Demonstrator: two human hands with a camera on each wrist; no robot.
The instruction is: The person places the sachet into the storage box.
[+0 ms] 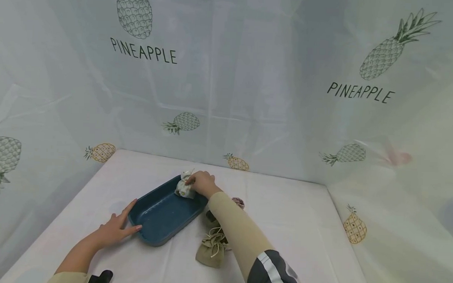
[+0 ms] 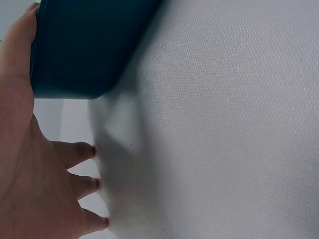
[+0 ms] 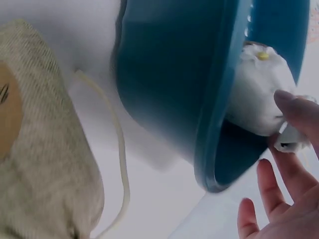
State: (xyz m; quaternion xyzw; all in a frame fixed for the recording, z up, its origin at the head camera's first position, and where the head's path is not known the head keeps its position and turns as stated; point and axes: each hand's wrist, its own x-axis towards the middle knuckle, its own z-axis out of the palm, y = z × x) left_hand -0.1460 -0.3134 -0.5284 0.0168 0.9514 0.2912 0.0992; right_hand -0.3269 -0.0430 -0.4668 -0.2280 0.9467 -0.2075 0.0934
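A dark blue rectangular tray (image 1: 158,222) lies on the white table, slanted away to the right. At its near left end is my left hand (image 1: 112,230), fingers spread and straight, thumb and forefinger touching the rim; in the left wrist view the thumb lies along the wall of the tray (image 2: 84,45). Inside the far right end stands a small white floral drawstring pouch (image 1: 183,189). My right hand (image 1: 204,183) pinches its gathered top between thumb and forefinger, the other fingers loosely bent in the right wrist view. The pouch's lower part (image 3: 259,89) is within the tray walls.
A sage green drawstring pouch (image 1: 210,250) with a pale cord lies right of the tray, beside my right sleeve (image 1: 242,233). Farther back, a pinkish bundle (image 1: 238,202) is partly hidden by that arm. A pineapple-printed sheet (image 1: 232,96) hangs behind the table.
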